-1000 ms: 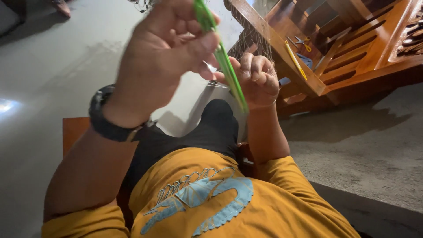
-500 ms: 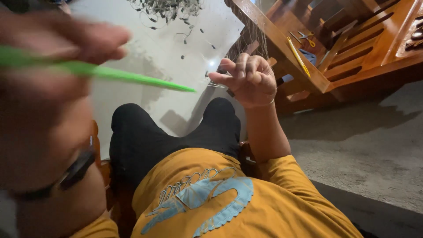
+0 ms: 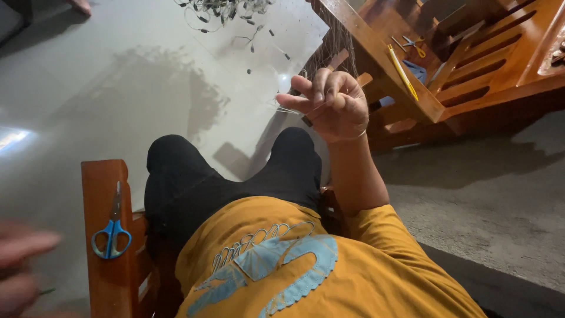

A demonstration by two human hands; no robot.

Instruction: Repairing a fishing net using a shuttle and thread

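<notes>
Your right hand (image 3: 331, 105) is raised in front of you, above your right knee, fingers curled partway with the fingertips pinched on thin, pale net strands (image 3: 288, 109). From that pinch the strands run out to your left and slightly forward, and the fishing net (image 3: 335, 50) itself hangs just beyond the hand, draped off the wooden bench rail (image 3: 376, 56) ahead and to its right. So the line's long axis lies roughly crosswise, leading from your right fingers toward your left side. Your left hand (image 3: 20, 265) is far off at your lower left, drawn back and blurred; I cannot tell how open it is, though a sliver of something green (image 3: 48, 290) shows by it. The blue scissors (image 3: 112, 227) lie on the chair arm between that hand and your lap. The right hand is much the nearer to the net.
</notes>
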